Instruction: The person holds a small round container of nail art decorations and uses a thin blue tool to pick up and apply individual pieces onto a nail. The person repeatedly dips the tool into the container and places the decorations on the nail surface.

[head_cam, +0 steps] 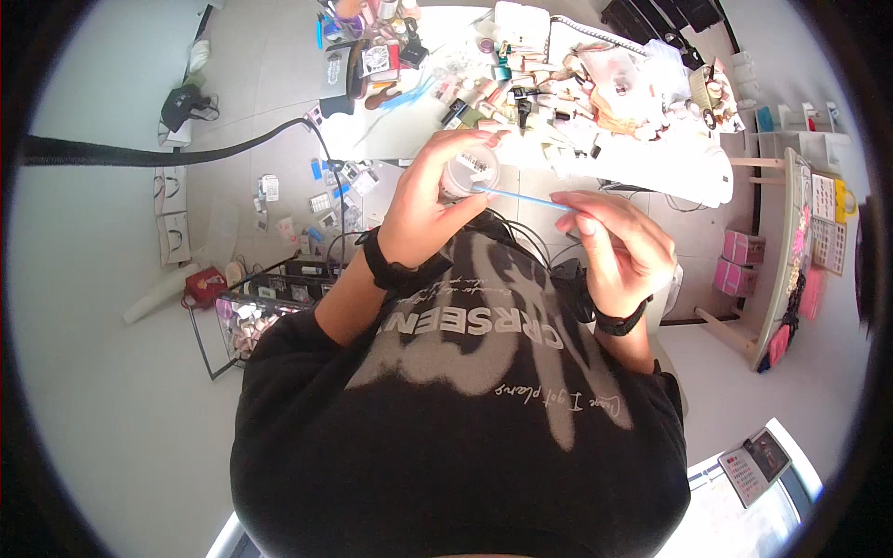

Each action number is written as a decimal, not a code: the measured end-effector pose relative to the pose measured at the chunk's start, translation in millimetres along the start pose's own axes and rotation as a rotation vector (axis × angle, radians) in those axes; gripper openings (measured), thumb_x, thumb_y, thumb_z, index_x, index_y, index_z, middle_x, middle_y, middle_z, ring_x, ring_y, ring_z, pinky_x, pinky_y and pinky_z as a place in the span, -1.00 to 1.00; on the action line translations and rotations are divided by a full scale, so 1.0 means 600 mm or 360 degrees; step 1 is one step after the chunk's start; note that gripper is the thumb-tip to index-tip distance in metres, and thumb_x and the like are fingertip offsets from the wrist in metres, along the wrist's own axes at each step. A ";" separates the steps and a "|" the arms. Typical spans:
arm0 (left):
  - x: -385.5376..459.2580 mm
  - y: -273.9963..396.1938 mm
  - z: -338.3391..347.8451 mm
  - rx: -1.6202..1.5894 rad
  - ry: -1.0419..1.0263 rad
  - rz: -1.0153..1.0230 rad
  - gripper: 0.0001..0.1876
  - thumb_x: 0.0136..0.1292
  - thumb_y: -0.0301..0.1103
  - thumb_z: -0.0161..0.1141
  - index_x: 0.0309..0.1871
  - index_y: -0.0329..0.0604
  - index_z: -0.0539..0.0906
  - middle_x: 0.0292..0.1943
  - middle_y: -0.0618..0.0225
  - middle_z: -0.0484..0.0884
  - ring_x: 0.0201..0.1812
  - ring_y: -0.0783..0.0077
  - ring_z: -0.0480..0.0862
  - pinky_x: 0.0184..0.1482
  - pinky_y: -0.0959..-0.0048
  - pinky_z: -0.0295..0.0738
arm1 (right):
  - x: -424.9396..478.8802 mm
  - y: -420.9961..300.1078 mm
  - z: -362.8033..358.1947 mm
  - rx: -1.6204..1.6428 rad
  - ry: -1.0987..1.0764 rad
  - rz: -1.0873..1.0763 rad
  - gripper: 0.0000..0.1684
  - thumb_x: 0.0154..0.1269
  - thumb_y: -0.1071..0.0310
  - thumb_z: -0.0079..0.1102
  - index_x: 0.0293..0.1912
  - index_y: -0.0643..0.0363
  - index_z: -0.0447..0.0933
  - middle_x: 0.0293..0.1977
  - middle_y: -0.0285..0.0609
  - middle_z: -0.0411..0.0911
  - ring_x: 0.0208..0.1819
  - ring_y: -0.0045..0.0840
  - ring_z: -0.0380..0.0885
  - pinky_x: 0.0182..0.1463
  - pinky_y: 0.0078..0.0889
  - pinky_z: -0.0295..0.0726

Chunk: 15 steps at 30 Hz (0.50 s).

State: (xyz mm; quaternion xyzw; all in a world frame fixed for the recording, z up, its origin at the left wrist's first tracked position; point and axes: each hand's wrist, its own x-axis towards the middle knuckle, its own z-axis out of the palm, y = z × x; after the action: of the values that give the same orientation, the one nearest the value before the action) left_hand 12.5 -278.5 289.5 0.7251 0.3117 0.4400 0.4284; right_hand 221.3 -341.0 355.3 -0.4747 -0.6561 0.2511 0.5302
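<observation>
My left hand (424, 192) holds a small round clear container (457, 183) between thumb and fingers, in front of my chest. Dark printed writing shows through or on its top. In the fingers of my right hand (621, 244) is a thin blue stick (527, 198), pinched near one end. Its far tip meets the container's near side by my left thumb; whether it is inside or only touching the surface, I cannot tell. Both hands are above the gap between my body and the white table (649, 167).
Nail polish bottles (530, 94) and cosmetic items crowd the table. Above my left forearm a black cable (230, 148) crosses the view. Packets and small boxes (342, 188) lie at the left, near a black-framed rack (244, 314). Pink boxes (739, 261) stand at the right.
</observation>
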 end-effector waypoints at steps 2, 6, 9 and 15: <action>-0.001 0.005 0.007 0.0005 -0.0016 0.0024 -0.40 0.11 -0.68 0.29 0.21 -0.26 0.29 0.13 0.05 0.49 0.19 0.25 0.51 0.26 0.31 0.37 | -0.002 0.003 -0.003 0.0064 -0.0031 0.0000 -0.87 0.20 0.59 0.29 -0.21 0.33 0.61 -0.29 -0.03 0.71 -0.31 -0.40 0.71 -0.20 -0.48 0.66; -0.004 0.014 0.023 -0.0015 -0.0040 0.0052 -0.37 0.10 -0.69 0.31 0.23 -0.25 0.28 0.13 0.04 0.51 0.17 0.26 0.54 0.23 0.31 0.41 | -0.009 0.007 -0.002 0.0258 -0.0037 0.0040 -0.85 0.20 0.59 0.29 -0.19 0.31 0.62 -0.27 -0.02 0.71 -0.30 -0.42 0.71 -0.18 -0.48 0.66; -0.006 0.022 0.031 -0.0060 -0.0046 0.0063 -0.33 0.09 -0.67 0.34 0.26 -0.22 0.27 0.12 0.03 0.52 0.15 0.25 0.57 0.19 0.30 0.46 | -0.012 0.004 0.001 0.0381 -0.0047 0.0038 -0.84 0.19 0.59 0.30 -0.19 0.32 0.62 -0.27 -0.02 0.71 -0.28 -0.43 0.72 -0.17 -0.46 0.67; -0.017 0.024 0.042 -0.0201 0.0075 0.0021 -0.36 0.06 -0.60 0.36 0.25 -0.27 0.38 0.14 0.08 0.57 0.23 0.17 0.55 0.27 0.29 0.40 | -0.009 0.006 0.015 0.0372 -0.0085 -0.0074 -0.82 0.16 0.57 0.36 -0.20 0.31 0.61 -0.27 -0.03 0.71 -0.27 -0.41 0.72 -0.17 -0.47 0.66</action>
State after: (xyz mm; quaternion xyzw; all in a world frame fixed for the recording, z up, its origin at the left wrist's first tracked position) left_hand 32.4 -301.8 292.2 0.6880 0.2885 0.4786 0.4629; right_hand 214.3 -342.5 346.8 -0.3875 -0.6471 0.3262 0.5699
